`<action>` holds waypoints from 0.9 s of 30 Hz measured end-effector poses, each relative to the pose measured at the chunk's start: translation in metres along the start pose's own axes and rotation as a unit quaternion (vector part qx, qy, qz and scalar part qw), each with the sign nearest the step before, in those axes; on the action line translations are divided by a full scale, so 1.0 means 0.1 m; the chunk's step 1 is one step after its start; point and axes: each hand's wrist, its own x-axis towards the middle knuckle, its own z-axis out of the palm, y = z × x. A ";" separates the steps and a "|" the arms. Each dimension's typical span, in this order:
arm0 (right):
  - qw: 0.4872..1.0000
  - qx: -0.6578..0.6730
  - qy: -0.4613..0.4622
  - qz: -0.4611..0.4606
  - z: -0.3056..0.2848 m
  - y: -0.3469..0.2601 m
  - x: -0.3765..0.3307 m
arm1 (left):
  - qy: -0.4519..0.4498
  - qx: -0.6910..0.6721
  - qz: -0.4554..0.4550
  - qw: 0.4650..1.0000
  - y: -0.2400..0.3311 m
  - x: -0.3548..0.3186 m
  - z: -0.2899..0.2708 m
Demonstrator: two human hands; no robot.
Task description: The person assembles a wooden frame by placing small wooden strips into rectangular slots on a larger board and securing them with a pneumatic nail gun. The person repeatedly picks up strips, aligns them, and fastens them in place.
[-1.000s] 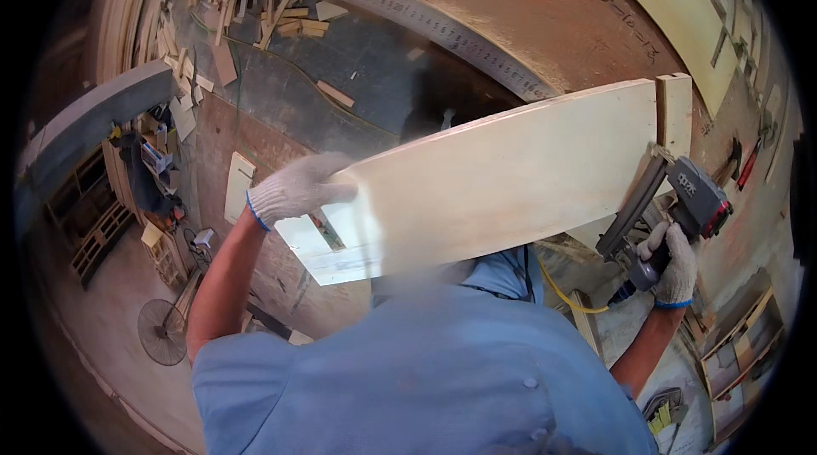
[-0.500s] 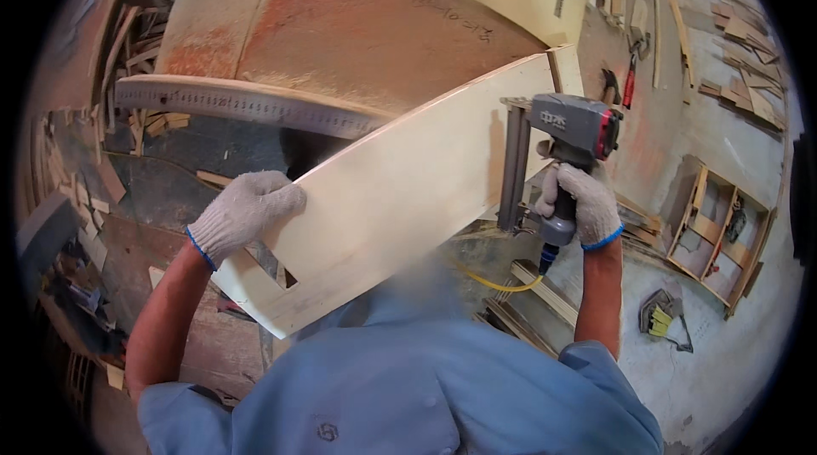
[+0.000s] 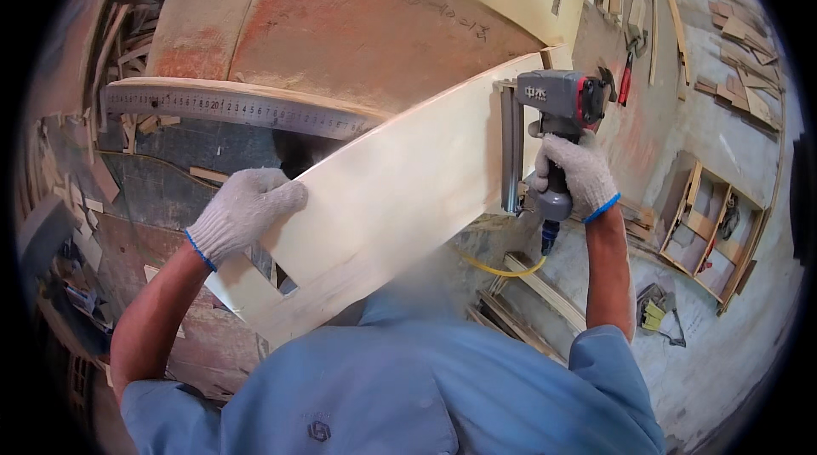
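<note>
A long pale plywood board (image 3: 400, 200) runs slantwise across the middle, with a notch cut near its lower left end. My left hand (image 3: 242, 210), in a white knit glove, grips the board's upper edge at the left. My right hand (image 3: 579, 174), gloved the same way, holds the handle of a grey pneumatic nail gun (image 3: 545, 127). The gun's long magazine lies against the board's right end, close to a small wood block (image 3: 557, 59) at the top corner. A yellow air hose (image 3: 502, 268) hangs from the gun's base.
A large reddish curved wooden form (image 3: 340, 29) lies behind the board, with a curved metal ruler (image 3: 238, 106) across it. Wood scraps lie at the far left (image 3: 85, 191) and top right (image 3: 740, 38). A wooden shelf frame (image 3: 715, 225) rests on the concrete floor at right.
The view has swung, so the board and nail gun sit more central and larger. My right hand has brought the gun's magazine against the board's right end. The left hand keeps its grip.
</note>
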 end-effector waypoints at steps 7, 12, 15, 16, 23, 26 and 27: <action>0.999 0.003 -0.026 0.033 0.25 -0.05 -0.21 | -0.010 0.019 0.025 0.999 -0.03 0.11 0.00; 0.999 -0.009 -0.046 0.026 0.33 -0.08 -0.19 | -0.012 -0.019 0.006 1.000 0.06 0.10 0.01; 0.998 -0.031 -0.050 0.022 0.37 -0.04 -0.27 | -0.008 0.009 0.049 0.999 0.01 0.16 0.06; 0.997 -0.043 -0.056 0.015 0.41 -0.04 -0.29 | -0.004 0.033 0.064 0.997 0.02 0.22 0.07; 0.993 -0.060 -0.099 -0.001 0.62 -0.03 -0.43 | -0.009 0.068 0.077 0.995 0.27 0.50 0.17; 0.994 -0.047 -0.094 -0.001 0.69 -0.03 -0.46 | -0.009 0.082 0.093 0.992 0.23 0.54 0.16; 0.995 -0.040 -0.091 0.001 0.75 -0.07 -0.51 | -0.012 0.085 0.099 0.991 0.22 0.55 0.17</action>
